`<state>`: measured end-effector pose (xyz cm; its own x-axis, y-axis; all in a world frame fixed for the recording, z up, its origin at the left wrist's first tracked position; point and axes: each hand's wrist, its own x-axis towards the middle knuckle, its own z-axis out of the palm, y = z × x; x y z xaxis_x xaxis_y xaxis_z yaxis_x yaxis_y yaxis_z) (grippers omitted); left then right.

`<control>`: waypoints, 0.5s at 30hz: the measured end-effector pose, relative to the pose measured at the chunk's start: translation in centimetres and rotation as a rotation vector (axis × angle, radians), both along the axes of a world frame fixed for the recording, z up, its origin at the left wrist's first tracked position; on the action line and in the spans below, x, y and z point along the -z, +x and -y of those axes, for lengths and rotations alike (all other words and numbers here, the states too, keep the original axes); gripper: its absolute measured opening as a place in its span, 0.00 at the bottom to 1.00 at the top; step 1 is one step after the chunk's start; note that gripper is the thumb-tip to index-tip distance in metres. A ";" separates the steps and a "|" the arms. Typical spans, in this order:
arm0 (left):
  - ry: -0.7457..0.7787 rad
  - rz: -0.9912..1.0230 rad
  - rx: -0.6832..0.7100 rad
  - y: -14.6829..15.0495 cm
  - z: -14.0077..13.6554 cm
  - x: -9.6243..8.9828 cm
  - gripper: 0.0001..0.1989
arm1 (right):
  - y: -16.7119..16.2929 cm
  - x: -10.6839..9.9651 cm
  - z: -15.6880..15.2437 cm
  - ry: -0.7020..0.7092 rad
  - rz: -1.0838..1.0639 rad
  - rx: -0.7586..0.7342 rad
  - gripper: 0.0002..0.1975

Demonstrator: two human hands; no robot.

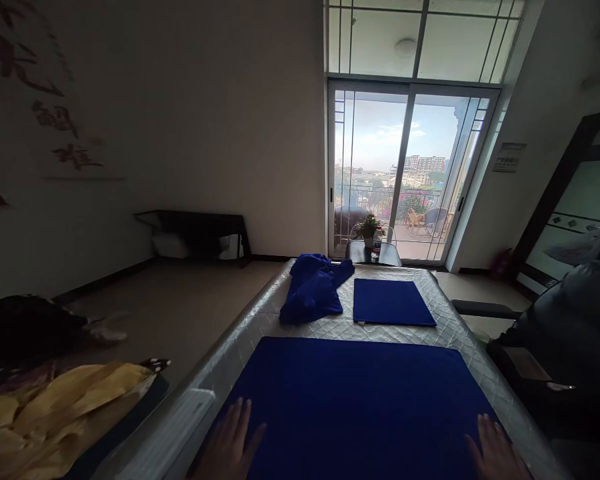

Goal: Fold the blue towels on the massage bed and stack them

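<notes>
A large blue cloth (350,400) lies spread out flat on a silver quilted mattress (260,327). My left hand (233,440) rests open on its left edge, fingers stretched forward and thumb apart. At the opposite edge my right hand (497,447) also lies open, fingers extended. Farther up the mattress is a smaller flat blue cloth rectangle (393,303) with a small white tag at its near edge. Beside that, to the left, sits a crumpled heap of blue fabric (315,290).
A white slatted object (175,427) lies along the mattress's left edge. Yellow fabric (70,413) is piled at the lower left. Past the mattress, a small table (390,255) holds a plant (369,228) and a bottle (377,243). A dark chair (575,333) stands on the right.
</notes>
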<state>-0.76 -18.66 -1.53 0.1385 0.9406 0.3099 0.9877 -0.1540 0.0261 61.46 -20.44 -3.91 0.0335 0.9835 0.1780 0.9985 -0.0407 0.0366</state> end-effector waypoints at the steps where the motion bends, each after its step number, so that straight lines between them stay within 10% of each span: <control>1: -0.028 0.050 -0.009 2.0 -0.6 -0.5 0.25 | -2.5 -1.3 -0.5 -0.018 -0.006 -0.008 0.27; 8: -0.113 0.157 0.436 16.9 -3.2 -4.1 0.32 | -23.0 -7.2 -3.2 -0.102 -0.257 -0.301 0.32; 15: -0.199 0.073 0.348 14.0 -3.0 -2.5 0.31 | -23.8 -6.0 -2.7 -0.215 -0.290 -0.304 0.34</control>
<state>13.22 -15.63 0.94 0.4438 0.8839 0.1474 0.8719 -0.4639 0.1569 37.63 -17.71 2.14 -0.2435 0.9699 -0.0048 0.9342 0.2332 -0.2699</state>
